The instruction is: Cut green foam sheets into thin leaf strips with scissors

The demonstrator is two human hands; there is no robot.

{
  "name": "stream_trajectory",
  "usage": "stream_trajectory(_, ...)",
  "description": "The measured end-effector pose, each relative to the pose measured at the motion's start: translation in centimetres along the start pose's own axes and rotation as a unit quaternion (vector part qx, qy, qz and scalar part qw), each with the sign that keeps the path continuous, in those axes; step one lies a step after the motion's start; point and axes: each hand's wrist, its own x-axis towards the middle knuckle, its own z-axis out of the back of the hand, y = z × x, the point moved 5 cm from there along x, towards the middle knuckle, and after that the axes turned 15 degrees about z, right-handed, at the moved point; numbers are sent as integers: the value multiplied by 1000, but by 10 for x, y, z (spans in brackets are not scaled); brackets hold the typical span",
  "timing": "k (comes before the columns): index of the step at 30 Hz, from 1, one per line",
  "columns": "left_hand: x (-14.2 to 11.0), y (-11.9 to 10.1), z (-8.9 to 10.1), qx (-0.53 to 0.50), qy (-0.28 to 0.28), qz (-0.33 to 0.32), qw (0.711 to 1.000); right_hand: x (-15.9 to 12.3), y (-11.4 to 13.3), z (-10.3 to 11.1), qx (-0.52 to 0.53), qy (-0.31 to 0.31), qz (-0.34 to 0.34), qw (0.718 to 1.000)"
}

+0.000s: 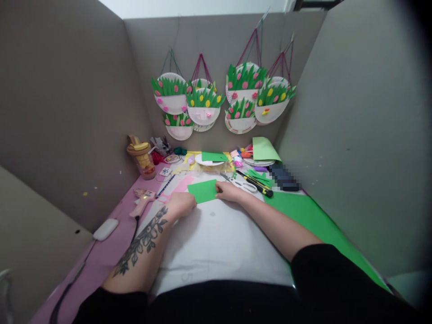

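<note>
While one pair of scissors (240,183) lies near, left fingers (191,201) and right fingers (220,186), closed, grip one green rectangle (204,191).

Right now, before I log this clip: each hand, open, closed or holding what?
Left hand: closed, holding the green paper rectangle at its left end.
Right hand: closed, pinching the right end.

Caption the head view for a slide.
Left hand and right hand hold a green paper rectangle; paper-plate flower decorations hang beyond.
</note>
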Motion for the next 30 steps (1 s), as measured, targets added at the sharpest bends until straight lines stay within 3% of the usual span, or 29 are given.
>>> stream_trajectory(5, -1, -1, 0, 3, 10, -4, 1000, -5, -2, 5, 4, 11, 1, 1000)
stream_trajectory(14, 13, 4, -7, -51, -44, 22, 997, -11, -20, 10, 76, 75, 25, 994)
stream_trajectory(20, 25, 0, -9, -168, -97, 4, 981, -10, -11, 1, 61, 65, 53, 995)
stream_trajectory(25, 37, -3, -20, -237, -87, -14, 967, -8, -5, 0, -8, 40, 60, 997)
stream_trajectory(30, 42, -1, -26, -239, -74, -6, 968, -9, 0, 1, -106, 65, 37, 992)
